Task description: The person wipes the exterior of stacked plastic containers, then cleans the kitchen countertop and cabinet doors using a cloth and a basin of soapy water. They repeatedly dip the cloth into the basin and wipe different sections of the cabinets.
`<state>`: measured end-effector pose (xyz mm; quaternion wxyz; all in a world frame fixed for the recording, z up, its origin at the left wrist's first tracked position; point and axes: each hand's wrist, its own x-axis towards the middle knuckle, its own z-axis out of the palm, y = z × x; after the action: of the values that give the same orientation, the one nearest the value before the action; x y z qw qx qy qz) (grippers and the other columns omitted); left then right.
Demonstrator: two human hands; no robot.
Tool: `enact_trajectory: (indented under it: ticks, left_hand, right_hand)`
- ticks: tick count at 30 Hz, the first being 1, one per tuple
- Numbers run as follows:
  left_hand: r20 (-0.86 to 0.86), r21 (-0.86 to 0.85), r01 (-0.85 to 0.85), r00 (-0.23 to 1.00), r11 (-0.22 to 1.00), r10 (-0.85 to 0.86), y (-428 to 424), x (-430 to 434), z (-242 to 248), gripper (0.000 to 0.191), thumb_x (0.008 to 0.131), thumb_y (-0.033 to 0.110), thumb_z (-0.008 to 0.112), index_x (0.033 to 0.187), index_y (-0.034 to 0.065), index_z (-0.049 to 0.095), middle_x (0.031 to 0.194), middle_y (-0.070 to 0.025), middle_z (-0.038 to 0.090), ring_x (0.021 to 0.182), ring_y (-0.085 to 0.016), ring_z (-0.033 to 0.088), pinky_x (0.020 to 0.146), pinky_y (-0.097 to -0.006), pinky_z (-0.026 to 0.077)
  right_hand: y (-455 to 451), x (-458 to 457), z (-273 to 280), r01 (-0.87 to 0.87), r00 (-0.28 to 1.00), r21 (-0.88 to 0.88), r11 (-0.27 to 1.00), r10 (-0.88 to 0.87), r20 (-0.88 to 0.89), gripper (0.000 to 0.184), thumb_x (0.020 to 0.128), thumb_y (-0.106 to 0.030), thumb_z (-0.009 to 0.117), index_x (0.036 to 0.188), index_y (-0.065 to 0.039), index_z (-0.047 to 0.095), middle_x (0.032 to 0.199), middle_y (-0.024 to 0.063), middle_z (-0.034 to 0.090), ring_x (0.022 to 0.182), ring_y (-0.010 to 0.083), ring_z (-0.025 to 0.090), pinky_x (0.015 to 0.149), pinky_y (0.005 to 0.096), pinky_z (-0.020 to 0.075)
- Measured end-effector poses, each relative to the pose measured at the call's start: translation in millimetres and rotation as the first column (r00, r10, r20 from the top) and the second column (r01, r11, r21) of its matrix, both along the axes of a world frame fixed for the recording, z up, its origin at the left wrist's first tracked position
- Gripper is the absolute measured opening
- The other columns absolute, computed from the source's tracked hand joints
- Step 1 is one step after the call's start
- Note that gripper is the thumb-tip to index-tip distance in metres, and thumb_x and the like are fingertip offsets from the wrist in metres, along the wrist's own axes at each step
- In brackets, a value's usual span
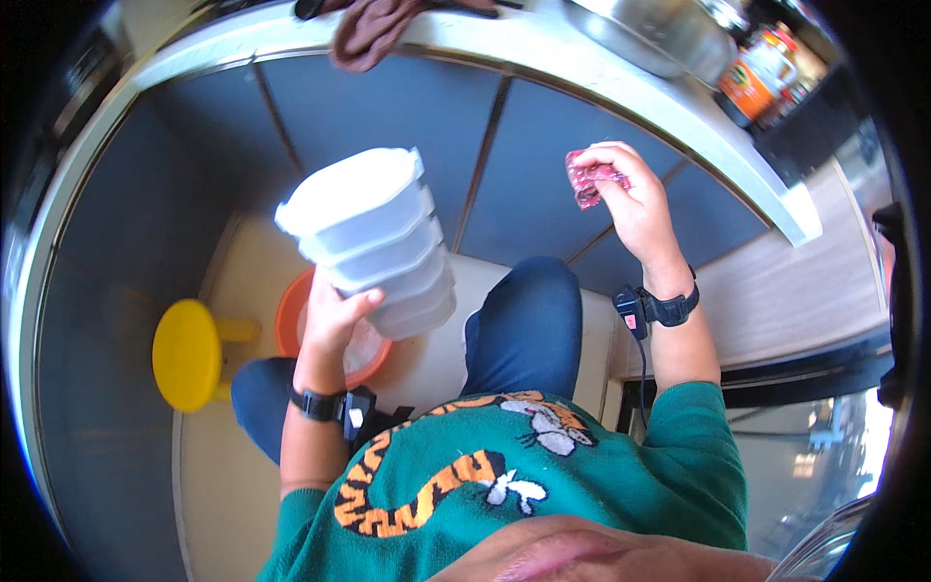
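Note:
My left hand [334,313] holds a stack of several lidded, translucent plastic food containers [374,240], thumb on the near side and the other fingers hidden behind. The top lid is white. The stack tilts and is raised in front of the blue-grey cabinet doors. To the right, my right hand [633,196] pinches a crumpled red and clear piece of thin material [590,178], perhaps plastic wrapping, between thumb and fingers. It is apart from the stack. Both wrists wear black straps with small devices.
An orange basin [291,309] stands on the floor beneath my left hand, beside a yellow stool [186,355]. The pale countertop [538,40] curves ahead, with a brown cloth [367,33] over its edge, a metal pot [647,33] and an orange-labelled bottle [756,76].

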<state>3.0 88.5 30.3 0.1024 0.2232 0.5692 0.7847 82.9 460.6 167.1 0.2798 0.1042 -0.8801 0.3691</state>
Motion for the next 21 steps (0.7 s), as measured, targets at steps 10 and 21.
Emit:
enact_trajectory:
  ticks: [10, 21]
  left_hand:
    - [0.011, 0.004, -0.011, 1.0, 1.0, 0.011, 5, 8, 13, 0.113, 0.068, 0.051, 0.098, 0.153, -0.0025, 0.047, 0.14, -0.0177, 0.064, 0.131, -0.031, 0.06, 0.111, -0.0453, 0.047]
    - [-0.108, -0.048, 0.031, 0.994, 0.998, -0.036, 11, 15, 9, 0.132, 0.065, 0.072, 0.095, 0.156, -0.0045, 0.039, 0.146, -0.0193, 0.059, 0.136, -0.033, 0.057, 0.113, -0.0461, 0.047]
  right_hand:
    - [-90, -45, -32, -0.475, 0.806, -0.038, 0.879, 0.452, 0.382, 0.068, 0.082, -0.038, 0.094, 0.133, -0.001, 0.067, 0.11, 0.0134, 0.065, 0.102, 0.0235, 0.068, 0.091, 0.0352, 0.0577]
    - [-108, -20, -26, -0.481, 0.653, -0.356, 0.801, 0.599, 0.464, 0.087, 0.077, -0.031, 0.096, 0.149, -0.007, 0.054, 0.144, 0.0149, 0.067, 0.136, 0.0318, 0.061, 0.117, 0.0446, 0.0454]
